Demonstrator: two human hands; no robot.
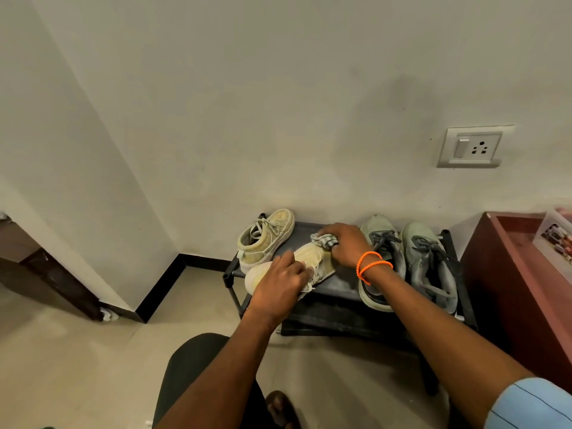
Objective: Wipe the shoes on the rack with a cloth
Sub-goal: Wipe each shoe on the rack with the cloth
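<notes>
A black shoe rack (334, 283) stands against the wall. On its left side a cream sneaker (312, 258) lies tilted, and my left hand (278, 281) grips it over the laces. My right hand (346, 243), with orange bands on the wrist, holds a bunched grey-and-white cloth (325, 239) against the sneaker's far end. A second cream sneaker (266, 236) sits upright at the rack's back left. Two grey-green sneakers (433, 264) with dark laces stand side by side on the right.
A reddish-brown wooden cabinet (513, 274) stands close on the rack's right. A wall socket (473, 147) sits above it. Beige tiled floor (77, 351) opens to the left, with a dark door frame (46, 274) at the far left. My knee (198, 360) is below.
</notes>
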